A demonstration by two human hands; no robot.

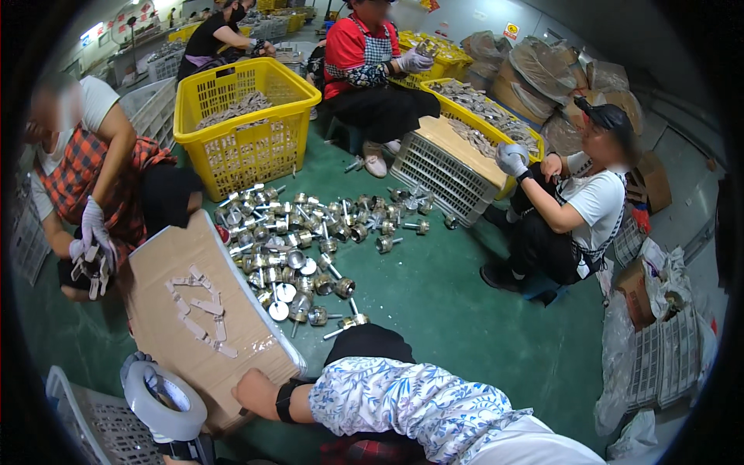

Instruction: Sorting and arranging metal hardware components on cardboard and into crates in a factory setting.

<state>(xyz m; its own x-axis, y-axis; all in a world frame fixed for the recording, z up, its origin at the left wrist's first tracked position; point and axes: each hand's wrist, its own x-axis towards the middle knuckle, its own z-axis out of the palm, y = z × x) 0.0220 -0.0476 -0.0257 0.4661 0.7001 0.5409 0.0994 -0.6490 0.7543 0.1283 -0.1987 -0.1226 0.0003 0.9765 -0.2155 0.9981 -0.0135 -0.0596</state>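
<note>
Clasping a tape roll point(153, 419), the left grip point(139, 364) is near the right grip point(260, 394), whose hold I cannot tell; cardboard point(182, 263) lies beneath the latter.

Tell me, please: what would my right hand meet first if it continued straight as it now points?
The right hand, pointing left over the flat cardboard, would probably meet the tape roll at the left hand first, though their relative heights are unclear.
</note>
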